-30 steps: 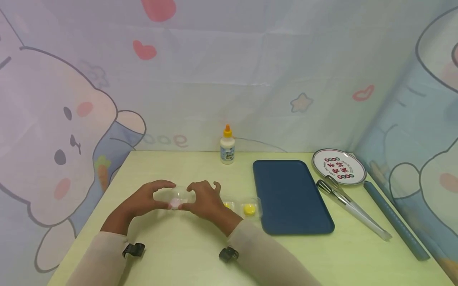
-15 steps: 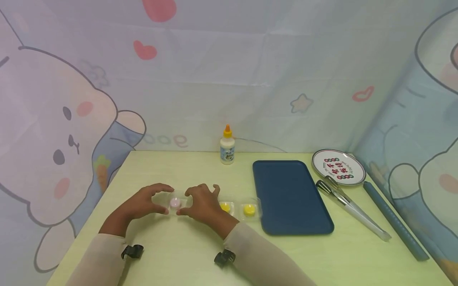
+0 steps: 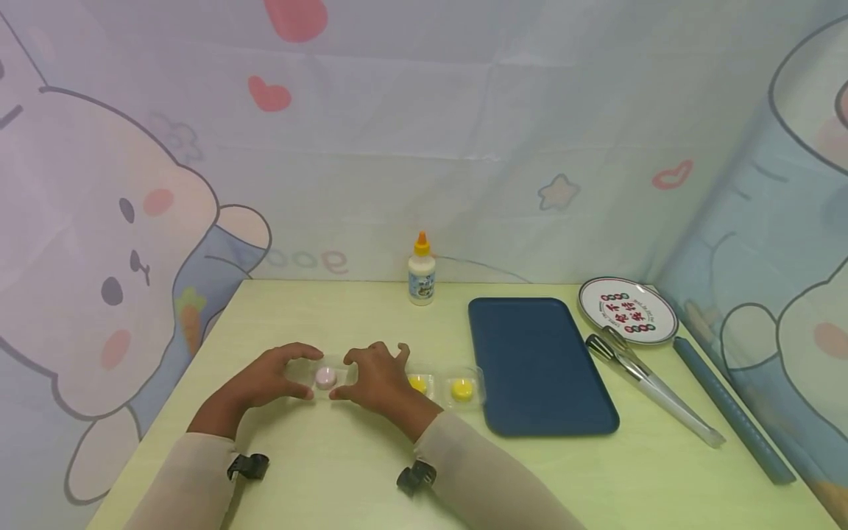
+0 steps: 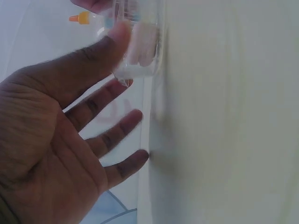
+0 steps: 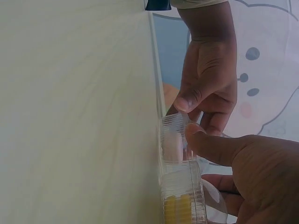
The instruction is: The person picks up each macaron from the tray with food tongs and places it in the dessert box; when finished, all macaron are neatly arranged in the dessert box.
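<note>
A small clear plastic box (image 3: 325,390) with a pink round piece (image 3: 325,377) inside sits at the left of the table. My left hand (image 3: 271,377) holds its left side, thumb at the near corner and index finger at the far one. The other left fingers are spread apart in the left wrist view. From the right side my right hand (image 3: 376,377) holds the same box between thumb and index finger. Two more clear boxes with a yellow piece (image 3: 417,383) and another yellow piece (image 3: 461,389) stand in a row, one partly behind my right wrist.
A dark blue tray (image 3: 539,368) lies right of the boxes. Beyond it are a printed plate (image 3: 628,309), metal tongs (image 3: 652,386) and a long blue-grey bar (image 3: 732,412). A glue bottle (image 3: 421,272) stands at the back edge, before a cartoon curtain.
The raised clear plastic over the pink piece has come down, and both hands have lowered slightly with it. Over the last half second the hands have hardly moved.
</note>
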Motion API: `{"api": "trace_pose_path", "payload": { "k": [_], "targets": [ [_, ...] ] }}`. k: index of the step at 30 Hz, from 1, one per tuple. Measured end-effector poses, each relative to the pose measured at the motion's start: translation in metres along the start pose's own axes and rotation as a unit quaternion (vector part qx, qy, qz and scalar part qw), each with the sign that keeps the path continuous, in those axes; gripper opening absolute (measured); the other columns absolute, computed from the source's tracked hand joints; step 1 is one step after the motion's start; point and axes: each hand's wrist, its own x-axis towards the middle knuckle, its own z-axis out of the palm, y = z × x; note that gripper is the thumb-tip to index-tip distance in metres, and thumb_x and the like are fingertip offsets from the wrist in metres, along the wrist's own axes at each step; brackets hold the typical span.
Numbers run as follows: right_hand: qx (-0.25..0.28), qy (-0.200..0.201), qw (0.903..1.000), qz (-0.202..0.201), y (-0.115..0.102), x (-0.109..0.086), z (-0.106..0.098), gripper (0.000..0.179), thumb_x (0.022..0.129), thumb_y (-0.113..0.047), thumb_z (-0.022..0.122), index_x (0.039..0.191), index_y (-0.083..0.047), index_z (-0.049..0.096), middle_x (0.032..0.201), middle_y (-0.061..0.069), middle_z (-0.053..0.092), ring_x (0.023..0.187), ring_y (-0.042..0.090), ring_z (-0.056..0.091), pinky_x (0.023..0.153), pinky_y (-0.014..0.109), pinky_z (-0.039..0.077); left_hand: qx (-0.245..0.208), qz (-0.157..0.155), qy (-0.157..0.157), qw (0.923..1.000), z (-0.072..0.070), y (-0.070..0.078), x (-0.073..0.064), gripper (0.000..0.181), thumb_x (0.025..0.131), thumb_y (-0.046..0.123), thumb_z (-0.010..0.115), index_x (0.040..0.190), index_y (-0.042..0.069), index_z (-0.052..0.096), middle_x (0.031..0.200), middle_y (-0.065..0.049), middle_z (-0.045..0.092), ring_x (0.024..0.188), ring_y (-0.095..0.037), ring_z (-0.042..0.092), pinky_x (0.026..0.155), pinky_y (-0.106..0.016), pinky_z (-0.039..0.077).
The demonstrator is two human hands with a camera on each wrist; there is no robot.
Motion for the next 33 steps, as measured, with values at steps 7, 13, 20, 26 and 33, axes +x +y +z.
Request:
{"api": "trace_pose_path", "payload": {
  "k": [7, 13, 20, 26, 33],
  "targets": [
    [-0.002, -0.008, 0.9999, 0.007, -0.0005, -0.0001, -0.0012, 0.054, 0.081, -0.055, 0.095, 0.121, -0.023, 0.079, 0.115, -0.006, 0.082, 0.134, 0.023, 0.063, 0.123, 0.077, 0.027, -0.006, -0.002, -0.002, 1.0000, 0.0025, -0.0040, 0.0017, 0.067, 0.080, 0.012, 0.096, 0.140, 0.004, 0.067, 0.152, -0.023, 0.063, 0.149, -0.055, 0.048, 0.118, -0.075, 0.042],
    [-0.006, -0.007, 0.9999, 0.008, -0.0001, 0.0002, -0.0008, 0.055, 0.080, -0.056, 0.095, 0.121, -0.023, 0.079, 0.115, -0.005, 0.082, 0.133, 0.023, 0.064, 0.122, 0.077, 0.029, 0.005, 0.001, -0.002, 1.0000, 0.0028, -0.0049, 0.0017, 0.067, 0.080, 0.013, 0.096, 0.140, 0.003, 0.067, 0.151, -0.023, 0.064, 0.149, -0.055, 0.049, 0.118, -0.075, 0.042],
    [0.000, -0.004, 0.9999, 0.009, 0.0015, 0.0013, 0.0008, 0.055, 0.080, -0.055, 0.095, 0.122, -0.024, 0.078, 0.115, -0.005, 0.081, 0.132, 0.023, 0.063, 0.122, 0.077, 0.028, 0.013, 0.002, 0.000, 0.9999, 0.0028, -0.0048, 0.0015, 0.068, 0.080, 0.015, 0.097, 0.140, 0.006, 0.067, 0.151, -0.023, 0.064, 0.147, -0.054, 0.051, 0.116, -0.075, 0.043],
    [0.002, -0.010, 0.9999, 0.013, 0.0008, -0.0001, -0.0006, 0.056, 0.080, -0.054, 0.095, 0.125, -0.024, 0.078, 0.115, -0.005, 0.081, 0.133, 0.023, 0.063, 0.122, 0.076, 0.028, 0.022, 0.004, -0.003, 0.9998, 0.0037, -0.0062, 0.0016, 0.070, 0.081, 0.017, 0.097, 0.142, 0.008, 0.066, 0.153, -0.023, 0.062, 0.148, -0.054, 0.050, 0.116, -0.075, 0.043],
    [0.013, -0.012, 0.9997, 0.014, 0.0002, -0.0007, -0.0016, 0.059, 0.080, -0.052, 0.096, 0.128, -0.023, 0.078, 0.117, -0.004, 0.081, 0.135, 0.023, 0.061, 0.122, 0.076, 0.027, 0.027, 0.002, -0.005, 0.9996, 0.0041, -0.0052, 0.0012, 0.076, 0.080, 0.020, 0.098, 0.147, 0.008, 0.064, 0.155, -0.022, 0.061, 0.146, -0.054, 0.051, 0.116, -0.074, 0.045]
  ]
}}
